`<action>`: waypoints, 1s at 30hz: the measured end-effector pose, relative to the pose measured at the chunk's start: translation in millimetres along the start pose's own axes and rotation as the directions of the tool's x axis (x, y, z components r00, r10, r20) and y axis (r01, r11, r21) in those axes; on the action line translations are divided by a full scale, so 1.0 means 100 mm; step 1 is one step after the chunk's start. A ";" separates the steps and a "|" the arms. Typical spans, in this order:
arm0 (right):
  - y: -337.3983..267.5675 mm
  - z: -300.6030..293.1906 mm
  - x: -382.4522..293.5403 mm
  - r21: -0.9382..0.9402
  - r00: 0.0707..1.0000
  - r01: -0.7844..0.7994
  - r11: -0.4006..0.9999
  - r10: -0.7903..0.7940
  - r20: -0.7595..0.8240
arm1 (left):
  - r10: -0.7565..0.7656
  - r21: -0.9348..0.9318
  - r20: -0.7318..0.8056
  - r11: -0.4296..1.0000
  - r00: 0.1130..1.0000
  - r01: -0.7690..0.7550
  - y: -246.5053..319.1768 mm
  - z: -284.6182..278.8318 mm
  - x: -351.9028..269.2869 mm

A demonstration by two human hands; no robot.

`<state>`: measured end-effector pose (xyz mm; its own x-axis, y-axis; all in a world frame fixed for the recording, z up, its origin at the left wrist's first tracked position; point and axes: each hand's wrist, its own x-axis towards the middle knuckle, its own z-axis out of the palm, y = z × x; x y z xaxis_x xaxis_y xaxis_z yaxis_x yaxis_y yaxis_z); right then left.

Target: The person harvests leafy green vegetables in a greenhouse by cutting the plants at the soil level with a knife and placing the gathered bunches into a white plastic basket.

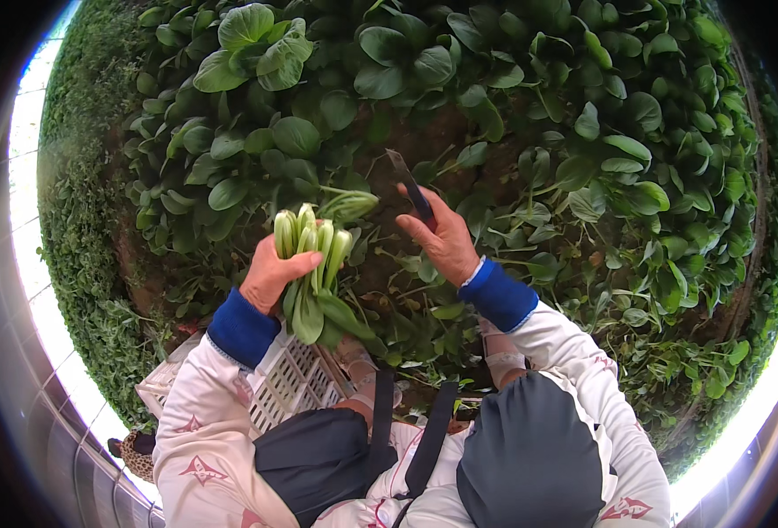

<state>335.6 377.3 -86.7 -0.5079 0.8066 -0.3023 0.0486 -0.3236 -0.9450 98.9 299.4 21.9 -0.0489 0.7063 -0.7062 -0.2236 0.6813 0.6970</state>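
Note:
My left hand [275,267] is closed around a bunch of leafy greens with pale green stems [313,247]. Their cut bases point up and away from me, and the leaves hang down toward a white plastic crate. Just beyond the bunch, another green plant [348,205] lies low, base to the right; whether a finger touches it cannot be told. To the right, my right hand [438,237] holds a small knife [410,181] by its dark handle, blade pointing up and left. The knife is apart from the bunch, above bare soil and small plants.
The white crate [290,383] stands by my left leg. Rows of broad-leafed greens [296,135] grow ahead and to both sides, with brown soil [379,132] between them. Cut leaves and small plants [428,323] litter the ground before my feet. Denser low foliage [85,185] borders the far left.

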 end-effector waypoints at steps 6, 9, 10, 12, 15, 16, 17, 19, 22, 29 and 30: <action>-0.32 -0.12 0.10 -0.099 0.920 -0.120 0.988 0.148 0.364 | -0.083 -0.247 0.090 0.963 0.992 0.103 0.02 0.30 -0.33; -0.39 -0.13 0.05 -0.217 0.944 -0.004 0.976 0.075 0.323 | -0.079 -0.314 0.084 0.944 0.993 0.102 -0.08 0.31 -0.35; -0.36 -0.14 0.03 -0.323 0.966 0.081 0.943 0.005 0.259 | -0.073 -0.344 0.089 0.934 0.993 0.099 -0.12 0.32 -0.34; -0.23 -0.16 -0.02 -0.533 0.975 0.217 0.818 -0.158 0.155 | -0.059 -0.380 0.090 0.921 0.994 0.089 -0.21 0.32 -0.33; -0.12 -0.36 0.00 -0.396 0.995 -0.061 0.916 0.027 -0.091 | -0.073 -0.438 0.020 0.896 0.997 0.075 -0.25 0.30 -0.31; -0.07 -0.37 0.03 -0.113 0.999 -0.047 0.992 0.047 0.003 | -0.109 -0.449 0.028 0.887 0.994 0.110 -0.24 0.31 -0.31; -0.03 -0.38 0.01 0.037 0.991 -0.098 0.995 0.094 0.091 | -0.105 -0.456 0.058 0.882 0.993 0.120 -0.24 0.36 -0.30; -0.30 -0.18 -0.03 0.258 0.945 -0.251 0.933 0.178 0.275 | -0.106 -0.473 0.101 0.870 0.989 0.142 -0.26 0.48 -0.31; -0.31 -0.19 -0.03 0.254 0.955 -0.269 0.929 0.222 0.199 | -0.100 -0.461 0.145 0.874 0.984 0.157 -0.21 0.62 -0.28; -0.43 -0.01 0.02 0.424 0.892 -0.436 0.794 0.316 0.324 | 0.183 -0.055 0.084 0.982 0.980 -0.178 0.00 0.61 -0.13; -0.39 0.08 0.01 0.515 0.902 -0.418 0.748 0.275 0.333 | 0.196 -0.107 0.089 0.977 0.977 -0.186 -0.09 0.70 -0.05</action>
<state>326.5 386.5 -49.5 -0.7315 0.4735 -0.4907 -0.1936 -0.8342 -0.5164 169.5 303.1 28.1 -0.0050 0.8401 -0.5424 -0.3131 0.5138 0.7987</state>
